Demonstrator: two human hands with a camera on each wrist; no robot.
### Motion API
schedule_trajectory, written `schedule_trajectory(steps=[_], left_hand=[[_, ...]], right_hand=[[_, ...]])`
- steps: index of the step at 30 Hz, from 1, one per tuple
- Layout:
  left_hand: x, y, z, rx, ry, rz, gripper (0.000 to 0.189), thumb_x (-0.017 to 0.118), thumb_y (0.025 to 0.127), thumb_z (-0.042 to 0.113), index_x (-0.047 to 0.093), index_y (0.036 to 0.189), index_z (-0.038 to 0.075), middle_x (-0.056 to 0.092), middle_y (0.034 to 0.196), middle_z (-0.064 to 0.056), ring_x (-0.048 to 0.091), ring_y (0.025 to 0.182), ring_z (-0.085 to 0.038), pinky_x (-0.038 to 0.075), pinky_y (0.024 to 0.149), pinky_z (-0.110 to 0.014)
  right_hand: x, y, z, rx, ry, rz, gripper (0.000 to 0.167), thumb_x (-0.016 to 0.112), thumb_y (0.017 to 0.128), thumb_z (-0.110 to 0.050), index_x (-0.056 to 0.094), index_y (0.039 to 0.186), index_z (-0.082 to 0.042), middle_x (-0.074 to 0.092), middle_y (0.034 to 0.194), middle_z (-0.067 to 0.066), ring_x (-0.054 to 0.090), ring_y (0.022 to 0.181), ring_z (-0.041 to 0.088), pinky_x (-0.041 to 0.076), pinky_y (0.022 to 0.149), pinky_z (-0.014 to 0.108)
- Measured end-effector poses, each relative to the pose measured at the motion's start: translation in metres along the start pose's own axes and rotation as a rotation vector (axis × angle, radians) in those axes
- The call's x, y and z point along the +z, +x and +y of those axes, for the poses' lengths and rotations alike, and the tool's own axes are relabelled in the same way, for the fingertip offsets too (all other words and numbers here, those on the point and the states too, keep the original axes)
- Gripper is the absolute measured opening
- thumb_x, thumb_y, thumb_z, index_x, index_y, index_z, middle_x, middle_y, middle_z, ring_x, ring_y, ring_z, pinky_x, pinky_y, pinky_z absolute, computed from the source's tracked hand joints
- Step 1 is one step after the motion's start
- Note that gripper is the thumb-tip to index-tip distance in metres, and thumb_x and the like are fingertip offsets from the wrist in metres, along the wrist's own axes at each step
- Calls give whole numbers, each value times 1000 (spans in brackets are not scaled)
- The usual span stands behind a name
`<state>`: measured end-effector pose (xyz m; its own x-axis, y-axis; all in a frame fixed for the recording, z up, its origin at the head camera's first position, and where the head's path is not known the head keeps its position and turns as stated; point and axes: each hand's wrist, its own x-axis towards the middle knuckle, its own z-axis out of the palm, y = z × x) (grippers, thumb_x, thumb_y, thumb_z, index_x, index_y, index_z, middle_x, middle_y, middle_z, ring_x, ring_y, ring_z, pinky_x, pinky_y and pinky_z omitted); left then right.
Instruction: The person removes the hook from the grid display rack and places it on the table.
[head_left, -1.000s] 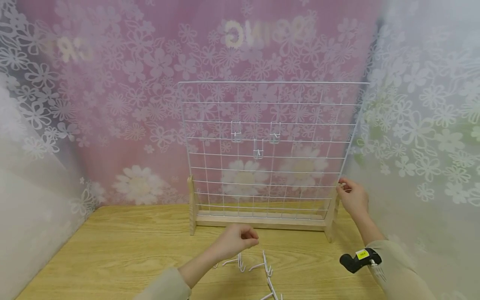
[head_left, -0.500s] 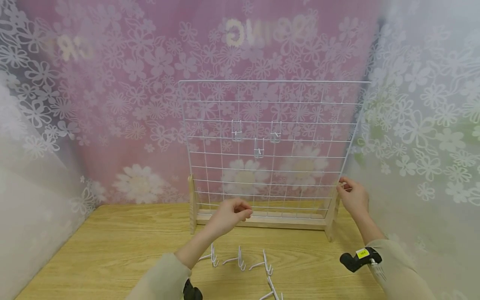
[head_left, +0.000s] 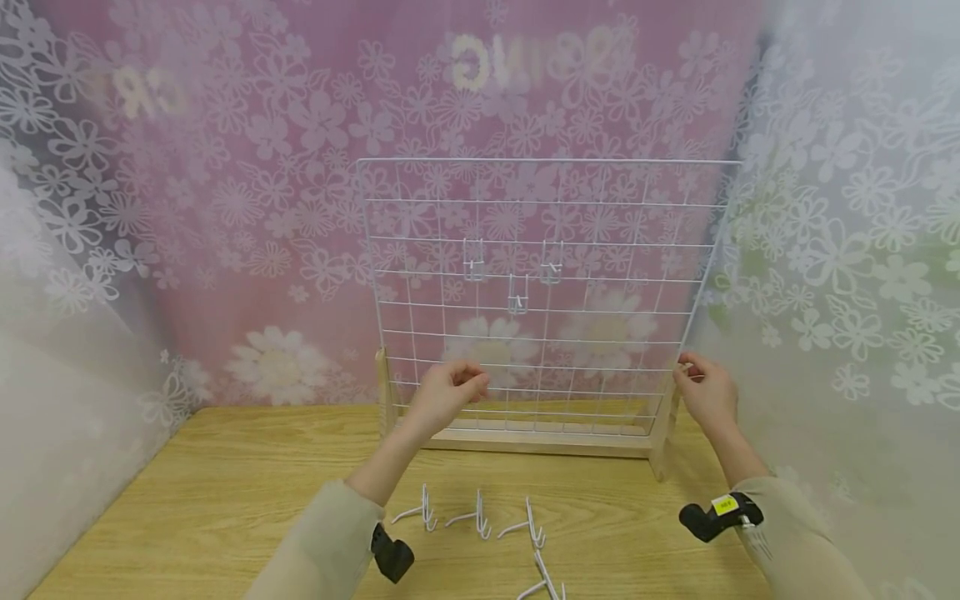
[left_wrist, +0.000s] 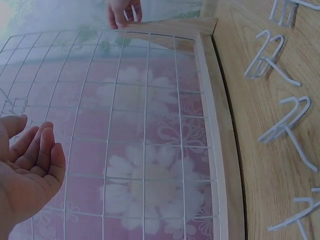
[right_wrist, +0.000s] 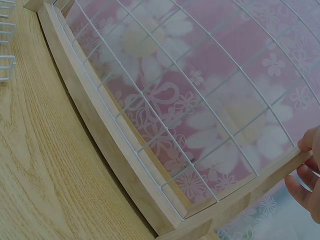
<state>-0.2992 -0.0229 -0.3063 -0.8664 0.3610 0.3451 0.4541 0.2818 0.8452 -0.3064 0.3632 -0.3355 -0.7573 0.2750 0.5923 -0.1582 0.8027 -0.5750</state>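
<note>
Conceivably, a bump from the left hand [head_left: 441,397], fingers empty and loosely curled, could tip the wire grid [head_left: 547,309]; the right hand [head_left: 707,397] pinches its wooden stand [head_left: 540,445].

grid [head_left: 547,160] in stand [head_left: 536,446] | three hooks [head_left: 518,302] on grid | four hooks [head_left: 479,514] on table [head_left: 225,500] before stand

Beige sleeves [head_left: 318,537] carry black wrist cameras [head_left: 703,526], the right one bearing a yellow label [head_left: 725,505] with dark print.
</note>
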Motion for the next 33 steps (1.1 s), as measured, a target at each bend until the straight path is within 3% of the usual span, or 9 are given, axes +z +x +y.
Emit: schedule_trajectory(steps=[12,22,33], left_hand=[[-8,22,7,-8,-81,139,26,58,93,21,62,106,0,66,90,-8,63,83,-21,51,79,-34],[-6,35,18,-1,-130,167,28,56,94,20,60,109,-3,65,93,-14,61,83,-21,51,79,-29],[-6,59,29,-9,-163,212,27,54,95,20,60,109,-3,65,90,-12,61,82,-22,51,79,-30]], right_hand=[[-1,0,2,-5,5,-6,20,53,88,-7,60,102,5,59,86,24,57,81,39,40,66,40],[-1,0,4,11,12,-3,19,55,88,-7,61,101,5,59,84,21,56,78,36,39,66,38],[0,1,1,22,17,-23,21,55,89,-9,61,104,5,58,87,20,56,78,31,41,64,33]])
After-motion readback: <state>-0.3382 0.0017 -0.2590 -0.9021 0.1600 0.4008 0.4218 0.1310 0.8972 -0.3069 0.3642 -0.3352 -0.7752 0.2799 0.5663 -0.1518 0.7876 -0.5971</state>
